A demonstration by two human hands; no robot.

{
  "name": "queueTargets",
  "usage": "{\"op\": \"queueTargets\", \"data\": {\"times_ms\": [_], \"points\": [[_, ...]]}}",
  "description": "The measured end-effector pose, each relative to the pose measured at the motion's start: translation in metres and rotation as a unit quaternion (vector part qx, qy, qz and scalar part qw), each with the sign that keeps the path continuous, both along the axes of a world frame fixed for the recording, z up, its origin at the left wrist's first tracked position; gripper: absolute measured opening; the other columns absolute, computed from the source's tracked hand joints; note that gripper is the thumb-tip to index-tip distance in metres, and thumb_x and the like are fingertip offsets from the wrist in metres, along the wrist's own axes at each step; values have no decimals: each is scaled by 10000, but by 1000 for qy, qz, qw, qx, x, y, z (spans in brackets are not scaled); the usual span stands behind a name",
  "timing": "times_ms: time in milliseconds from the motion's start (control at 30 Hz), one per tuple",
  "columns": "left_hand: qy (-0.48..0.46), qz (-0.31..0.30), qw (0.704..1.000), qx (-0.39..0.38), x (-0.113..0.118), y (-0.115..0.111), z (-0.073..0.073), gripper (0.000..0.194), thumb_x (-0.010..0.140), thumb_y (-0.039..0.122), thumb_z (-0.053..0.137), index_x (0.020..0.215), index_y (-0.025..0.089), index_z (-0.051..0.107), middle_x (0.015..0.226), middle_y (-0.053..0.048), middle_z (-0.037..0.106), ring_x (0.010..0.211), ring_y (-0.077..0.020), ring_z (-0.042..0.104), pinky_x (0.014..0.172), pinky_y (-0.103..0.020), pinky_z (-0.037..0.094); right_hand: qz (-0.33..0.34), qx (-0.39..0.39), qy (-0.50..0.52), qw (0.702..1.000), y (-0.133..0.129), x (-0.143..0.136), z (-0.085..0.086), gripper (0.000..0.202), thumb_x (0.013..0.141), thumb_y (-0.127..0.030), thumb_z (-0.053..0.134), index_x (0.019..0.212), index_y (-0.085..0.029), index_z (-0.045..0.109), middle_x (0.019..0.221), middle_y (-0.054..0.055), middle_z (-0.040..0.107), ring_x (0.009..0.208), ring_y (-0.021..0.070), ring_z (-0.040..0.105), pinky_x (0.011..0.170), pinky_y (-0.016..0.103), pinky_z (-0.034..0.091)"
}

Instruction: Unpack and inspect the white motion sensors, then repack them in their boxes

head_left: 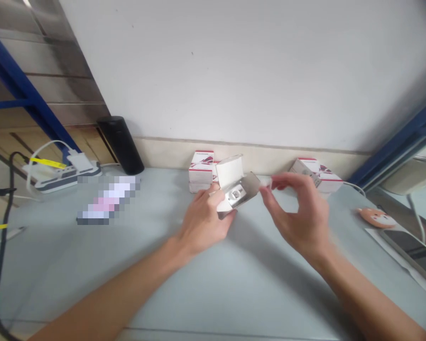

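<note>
My left hand (208,215) is wrapped round a small open box (230,174) above the middle of the table, its flaps raised. Inside the box lies a white item (235,193) with a round part. Just right of the box, my right hand (298,213) pinches a small, pale, translucent piece (266,182) between thumb and fingertips. Behind my left hand stands a stack of white and red boxes (200,166). More such boxes (328,177) sit behind my right hand.
On the left are a power strip (67,175) with cables, a black cylinder (121,146) and a blurred-out flat object (108,200). At the right lie a phone (412,248) and an orange animal-faced item (377,218). A wall (234,71) rises behind the table (156,298).
</note>
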State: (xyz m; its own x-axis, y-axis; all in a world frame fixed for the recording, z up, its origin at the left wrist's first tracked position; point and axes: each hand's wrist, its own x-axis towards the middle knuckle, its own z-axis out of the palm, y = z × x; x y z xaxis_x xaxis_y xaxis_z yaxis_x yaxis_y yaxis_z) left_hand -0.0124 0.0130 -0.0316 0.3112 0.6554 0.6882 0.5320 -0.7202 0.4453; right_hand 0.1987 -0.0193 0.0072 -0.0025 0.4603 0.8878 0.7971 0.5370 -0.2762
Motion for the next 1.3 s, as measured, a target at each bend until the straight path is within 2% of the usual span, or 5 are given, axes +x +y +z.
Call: {"op": "queueTargets", "data": {"times_ms": [533, 733, 967, 1133, 1300], "points": [[-85, -16, 996, -19, 2, 1, -13, 550, 854, 158, 754, 1221, 312, 375, 1185, -56, 669, 1026, -244, 738, 807, -387, 610, 66, -104, -140, 982, 2, 6, -3, 280, 1011, -268, 626, 1256, -340, 740, 1433, 96, 568, 1230, 327, 531, 987, 543, 547], [-201, -77, 967, -138, 8, -5, -14, 718, 833, 210, 825, 1280, 325, 274, 1168, -46, 684, 997, -209, 759, 797, -351, 639, 113, -148, -70, 980, 9, 5, -18, 580, 1039, -336, 582, 1583, -297, 382, 1468, 150, 554, 1307, 313, 572, 1079, 547, 529], [-183, -143, 950, -210, 5, -9, -4, 976, 856, 141, 795, 1559, 366, 156, 1365, -122, 664, 1160, -264, 741, 894, -409, 671, 165, -204, -24, 965, 8, 7, -15, 253, 1040, -386, 594, 1266, -274, 580, 1558, 145, 504, 1373, 301, 578, 1116, 507, 518], [-31, -156, 977, -145, -6, -5, 7, 825, 876, 100, 744, 1566, 362, 376, 1535, -97, 556, 1430, -314, 571, 1170, -507, 532, 238, -211, 49, 947, 4, 5, -11, 170, 1001, -365, 668, 1107, -264, 583, 1256, 92, 700, 1129, 248, 696, 990, 442, 583], [-31, -166, 977, -128, -6, -4, 15, 667, 861, 79, 745, 1437, 329, 522, 1465, -77, 601, 1403, -300, 580, 1160, -514, 529, 249, -166, 115, 947, 0, -4, -10, 696, 989, -327, 688, 1562, -330, 293, 1221, 88, 713, 1129, 264, 707, 1001, 517, 584]]}}
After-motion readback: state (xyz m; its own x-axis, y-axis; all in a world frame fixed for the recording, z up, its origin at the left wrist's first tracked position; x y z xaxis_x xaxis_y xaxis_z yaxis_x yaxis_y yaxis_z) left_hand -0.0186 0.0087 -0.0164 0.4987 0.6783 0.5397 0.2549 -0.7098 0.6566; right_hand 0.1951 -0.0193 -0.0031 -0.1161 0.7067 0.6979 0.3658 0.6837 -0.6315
